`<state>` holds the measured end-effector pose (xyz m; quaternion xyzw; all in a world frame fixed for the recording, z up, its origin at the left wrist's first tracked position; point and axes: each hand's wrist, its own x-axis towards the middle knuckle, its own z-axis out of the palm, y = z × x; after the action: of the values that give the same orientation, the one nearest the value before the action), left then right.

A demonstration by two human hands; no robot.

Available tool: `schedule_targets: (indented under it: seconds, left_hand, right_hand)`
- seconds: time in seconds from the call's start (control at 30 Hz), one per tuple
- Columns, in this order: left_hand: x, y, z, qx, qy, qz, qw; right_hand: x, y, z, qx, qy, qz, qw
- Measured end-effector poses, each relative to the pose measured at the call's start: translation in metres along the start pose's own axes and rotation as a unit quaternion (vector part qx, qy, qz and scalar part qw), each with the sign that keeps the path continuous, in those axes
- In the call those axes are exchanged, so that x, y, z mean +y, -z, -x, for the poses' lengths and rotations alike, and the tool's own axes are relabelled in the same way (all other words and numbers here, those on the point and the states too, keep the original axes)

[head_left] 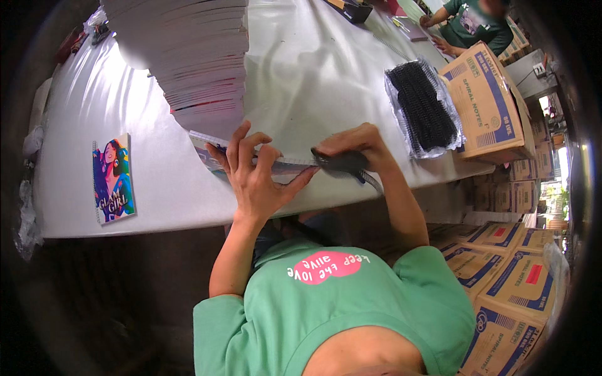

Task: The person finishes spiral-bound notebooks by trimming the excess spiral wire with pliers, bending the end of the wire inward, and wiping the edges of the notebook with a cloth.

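Note:
Edge-on at the front of the white-covered table (301,69), a notebook (288,168) has its row of punched holes or coil along the top edge. My left hand (252,172) grips it, the thumb along its near side and the fingers bent over the top. My right hand (360,145) is wrapped around dark-handled pliers (342,161), whose nose meets the notebook's right end. The pliers are blurred, so their jaws are hard to make out. To the left lies another spiral notebook (114,178) with a colourful cover of a drawn figure.
A tall stack of notebooks or page blocks (204,69) rises just beyond my left hand. Black plastic spiral coils (423,106) lie in clear wrap at right, beside a cardboard box (486,103). More boxes (495,276) stand below. Another person (473,28) sits at the far right.

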<state>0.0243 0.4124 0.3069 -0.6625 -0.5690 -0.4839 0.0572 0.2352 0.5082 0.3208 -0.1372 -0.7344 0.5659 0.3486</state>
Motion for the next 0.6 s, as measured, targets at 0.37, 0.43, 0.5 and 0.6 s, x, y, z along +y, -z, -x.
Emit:
schedule_targets:
  seconds: [0.37, 0.43, 0.5, 0.6]
  left_hand:
    - [-0.006, -0.004, -0.007, 0.010, -0.009, 0.017, 1.000]
    - [-0.004, 0.000, -0.003, -0.006, -0.007, 0.017, 1.000]
    - [-0.004, -0.002, -0.009, 0.007, -0.006, 0.010, 1.000]
    - [-0.004, 0.003, -0.004, -0.022, 0.006, 0.015, 1.000]
  right_hand:
    - [-0.021, 0.010, -0.020, -0.081, 0.111, -0.178, 0.974]
    - [-0.019, 0.010, -0.017, -0.117, 0.015, 0.082, 0.990]
    - [-0.015, 0.013, -0.019, -0.056, -0.012, 0.099, 0.993]
    - [-0.027, 0.004, -0.030, -0.090, 0.038, 0.075, 0.992]
